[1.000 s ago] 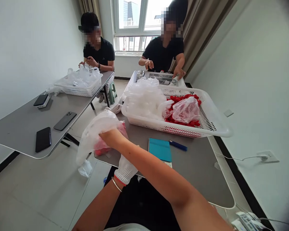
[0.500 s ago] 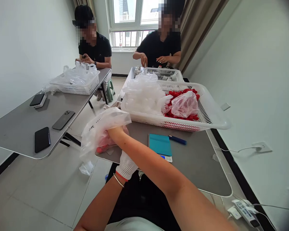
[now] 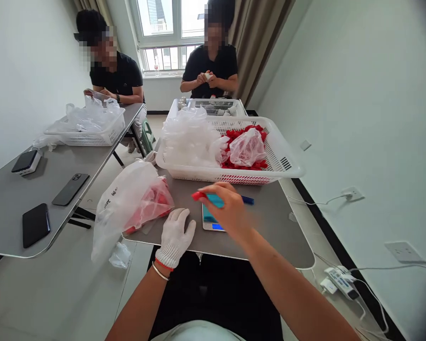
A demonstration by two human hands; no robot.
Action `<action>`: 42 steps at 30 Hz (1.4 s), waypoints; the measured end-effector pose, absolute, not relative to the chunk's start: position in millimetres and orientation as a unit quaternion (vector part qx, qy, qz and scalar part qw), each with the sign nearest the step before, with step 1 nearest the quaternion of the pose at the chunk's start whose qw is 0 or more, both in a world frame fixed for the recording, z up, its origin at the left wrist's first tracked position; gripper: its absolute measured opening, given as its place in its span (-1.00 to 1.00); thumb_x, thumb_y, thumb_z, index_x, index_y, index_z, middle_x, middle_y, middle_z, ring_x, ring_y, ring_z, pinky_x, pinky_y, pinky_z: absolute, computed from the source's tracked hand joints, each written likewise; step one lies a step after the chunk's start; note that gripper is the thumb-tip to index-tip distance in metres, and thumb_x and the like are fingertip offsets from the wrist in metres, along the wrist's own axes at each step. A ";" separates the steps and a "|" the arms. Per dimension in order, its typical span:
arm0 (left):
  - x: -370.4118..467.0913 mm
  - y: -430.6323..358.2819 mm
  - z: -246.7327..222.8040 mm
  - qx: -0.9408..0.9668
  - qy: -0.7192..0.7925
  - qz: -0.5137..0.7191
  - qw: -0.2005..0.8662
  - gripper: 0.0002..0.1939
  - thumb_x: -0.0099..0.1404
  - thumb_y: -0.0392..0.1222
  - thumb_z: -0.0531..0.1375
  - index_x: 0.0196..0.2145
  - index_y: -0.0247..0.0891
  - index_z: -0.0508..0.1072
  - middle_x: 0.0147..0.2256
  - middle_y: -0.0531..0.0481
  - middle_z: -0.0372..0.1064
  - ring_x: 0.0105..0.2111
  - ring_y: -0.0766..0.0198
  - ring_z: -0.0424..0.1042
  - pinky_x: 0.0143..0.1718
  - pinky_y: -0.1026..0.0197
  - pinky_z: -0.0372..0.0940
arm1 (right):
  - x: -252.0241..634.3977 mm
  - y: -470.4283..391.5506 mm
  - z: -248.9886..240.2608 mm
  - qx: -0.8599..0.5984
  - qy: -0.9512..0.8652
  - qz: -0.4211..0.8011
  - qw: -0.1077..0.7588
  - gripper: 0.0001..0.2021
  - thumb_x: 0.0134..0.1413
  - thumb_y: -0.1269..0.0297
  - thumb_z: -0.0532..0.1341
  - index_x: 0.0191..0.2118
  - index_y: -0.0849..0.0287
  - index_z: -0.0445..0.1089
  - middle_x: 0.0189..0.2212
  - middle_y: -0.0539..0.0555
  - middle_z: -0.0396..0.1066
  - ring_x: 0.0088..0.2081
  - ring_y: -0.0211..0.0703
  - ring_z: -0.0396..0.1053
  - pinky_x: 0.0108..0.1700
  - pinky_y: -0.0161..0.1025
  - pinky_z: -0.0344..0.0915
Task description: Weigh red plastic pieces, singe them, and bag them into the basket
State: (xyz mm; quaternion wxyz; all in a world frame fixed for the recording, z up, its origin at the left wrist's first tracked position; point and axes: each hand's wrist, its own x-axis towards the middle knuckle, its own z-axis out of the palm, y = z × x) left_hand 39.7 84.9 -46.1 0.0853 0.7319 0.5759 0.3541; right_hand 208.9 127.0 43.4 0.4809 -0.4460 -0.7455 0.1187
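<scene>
Your right hand pinches a small red piece near the middle of the frame, by the scale. Your gloved left hand rests, thumb apart, beside the cloudy bag, left of center.

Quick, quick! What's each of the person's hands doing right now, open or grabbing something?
Gloved left hand: open, palm down at the edge of the gray table.
Bare right hand: closed, pinching a small red piece.

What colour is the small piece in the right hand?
The small piece is red, seen in the head view.
</scene>
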 end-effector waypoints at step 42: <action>47.7 86.4 -45.6 0.733 0.612 0.289 0.071 -0.71 0.37 -0.11 0.12 -0.01 -0.25 0.44 0.01 -0.17 0.42 0.05 -0.01 0.37 0.09 -0.04 0.29 | 306.4 135.6 -51.8 -0.582 -0.596 0.113 0.542 -0.83 0.19 0.19 0.17 -0.36 0.11 0.44 -0.23 0.13 0.37 -0.12 -0.03 0.34 0.02 -0.03 0.28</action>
